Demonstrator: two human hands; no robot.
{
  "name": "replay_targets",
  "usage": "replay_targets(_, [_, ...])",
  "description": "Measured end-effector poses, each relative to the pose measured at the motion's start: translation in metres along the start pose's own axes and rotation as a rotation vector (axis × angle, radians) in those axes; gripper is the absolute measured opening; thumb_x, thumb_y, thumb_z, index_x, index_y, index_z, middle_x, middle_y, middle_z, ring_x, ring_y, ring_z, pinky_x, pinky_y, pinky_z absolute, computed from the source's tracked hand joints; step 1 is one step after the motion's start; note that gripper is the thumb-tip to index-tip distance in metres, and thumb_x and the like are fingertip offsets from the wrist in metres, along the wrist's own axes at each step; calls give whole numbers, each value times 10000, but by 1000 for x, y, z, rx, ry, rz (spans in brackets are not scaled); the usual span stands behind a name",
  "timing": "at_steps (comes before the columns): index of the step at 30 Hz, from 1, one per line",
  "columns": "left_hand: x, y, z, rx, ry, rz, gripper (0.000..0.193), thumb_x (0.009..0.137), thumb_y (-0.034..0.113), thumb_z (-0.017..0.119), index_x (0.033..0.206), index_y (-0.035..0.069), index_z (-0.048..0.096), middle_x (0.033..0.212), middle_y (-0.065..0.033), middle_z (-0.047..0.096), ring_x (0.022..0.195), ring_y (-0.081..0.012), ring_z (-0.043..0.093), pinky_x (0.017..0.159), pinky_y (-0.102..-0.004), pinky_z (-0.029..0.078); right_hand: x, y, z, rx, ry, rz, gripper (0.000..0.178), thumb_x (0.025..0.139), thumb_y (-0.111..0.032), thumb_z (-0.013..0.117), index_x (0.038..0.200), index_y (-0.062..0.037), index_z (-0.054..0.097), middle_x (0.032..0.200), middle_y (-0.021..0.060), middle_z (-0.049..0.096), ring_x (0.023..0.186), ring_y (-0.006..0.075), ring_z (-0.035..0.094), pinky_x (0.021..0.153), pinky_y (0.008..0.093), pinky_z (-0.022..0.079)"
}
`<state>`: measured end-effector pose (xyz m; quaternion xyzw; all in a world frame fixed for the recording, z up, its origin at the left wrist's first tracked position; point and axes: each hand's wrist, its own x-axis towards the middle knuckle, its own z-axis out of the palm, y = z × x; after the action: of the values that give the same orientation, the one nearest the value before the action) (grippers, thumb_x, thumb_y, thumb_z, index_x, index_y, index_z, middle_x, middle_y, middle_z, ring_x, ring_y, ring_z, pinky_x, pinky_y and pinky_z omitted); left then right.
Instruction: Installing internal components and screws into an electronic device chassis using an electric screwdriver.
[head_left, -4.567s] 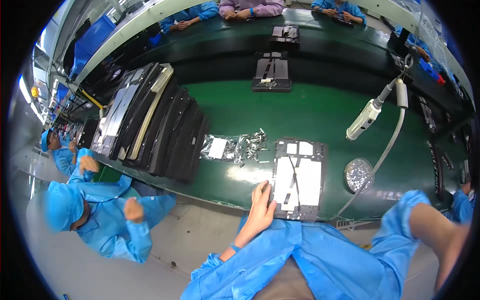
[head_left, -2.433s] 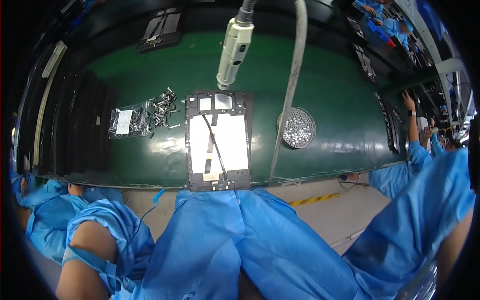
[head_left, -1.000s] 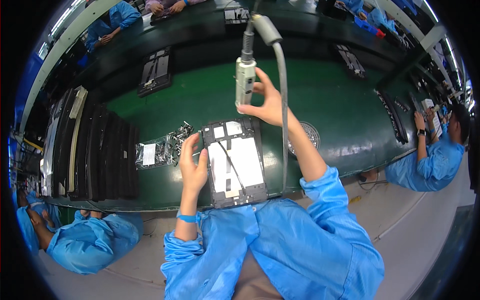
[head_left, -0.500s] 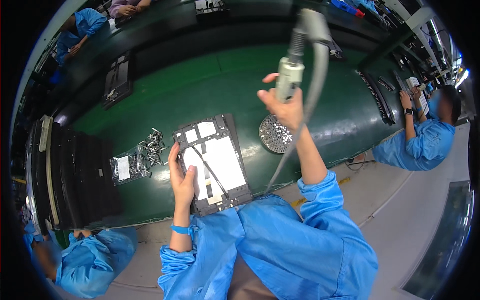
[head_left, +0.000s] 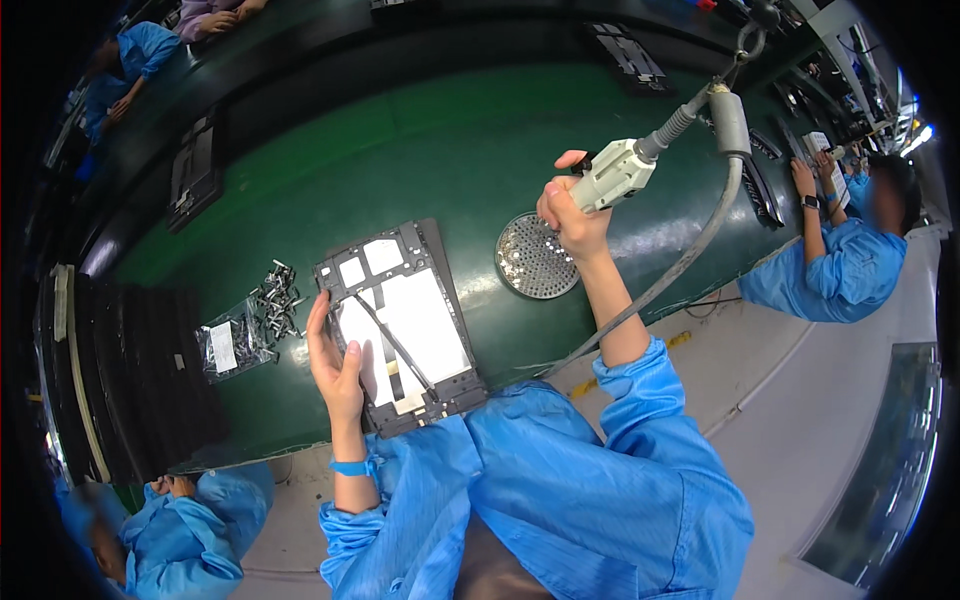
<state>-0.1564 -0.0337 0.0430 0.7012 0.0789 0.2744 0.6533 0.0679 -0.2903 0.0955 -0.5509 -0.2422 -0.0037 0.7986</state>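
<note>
My left hand (head_left: 337, 375) grips the left edge of a flat electronic device chassis (head_left: 432, 318), its thumb on top and its fingers along the side. The chassis has a black frame, bright white panels and a dark cable running across them. It lies on a dark sheet that shows along its right edge. Raised above the bench, my right hand (head_left: 580, 222) is closed around a pale electric screwdriver (head_left: 613, 177) with a grey cord. The driver's tip is hidden by the hand. Just below and left of that hand is a round perforated screw tray (head_left: 545, 262) holding shiny screws.
Left of the chassis lie a clear bag (head_left: 238, 342) and a heap of small dark and silver parts (head_left: 277, 298). A tall row of black panels (head_left: 130, 370) stands at the left. More chassis (head_left: 198, 165) lie farther back. Co-workers in blue sit on both sides.
My right hand has swung the screwdriver lower and over to the right, tilting it. A chassis at the back right has come into fuller view. My left hand stays on the chassis.
</note>
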Motion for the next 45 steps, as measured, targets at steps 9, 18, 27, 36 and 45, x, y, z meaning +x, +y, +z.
replay_targets(9, [0,-1,-2,-9,6,-17,566,837,130,583,1346,-42,404,1441,-211,372,1379,-308,295,1147,-426,170,-3,5,11,19,3,34,291,839,56,541,1087,-6,401,550,-7,434,431,79,424,438,238,365])
replay_targets(18, [2,3,0,-14,10,-26,534,840,126,588,1321,-43,431,1434,-216,378,1381,-313,292,1144,-431,176,-3,11,7,-23,15,42,282,830,64,547,1065,-4,407,549,-10,435,429,78,422,429,236,362])
replay_targets(27, [2,1,0,-35,10,-26,538,839,131,597,1321,-41,431,1433,-215,378,1381,-312,292,1144,-423,182,-6,15,1,-19,-9,29,277,840,56,554,1065,-10,406,558,-12,441,438,75,422,429,232,351])
replay_targets(36, [-4,3,-5,15,-19,-9,558,790,62,586,1321,-24,441,1422,-177,405,1420,-330,214,1153,-437,152,-16,28,7,-173,71,-57,320,826,57,587,1093,-27,432,703,-12,526,582,64,503,532,215,423])
replay_targets(45, [-1,8,-5,22,-28,-3,490,797,70,597,1274,3,505,1331,-161,497,1372,-350,321,1117,-422,251,-15,23,13,-171,8,-86,267,885,42,511,1111,-41,394,622,8,440,468,80,398,530,268,400])
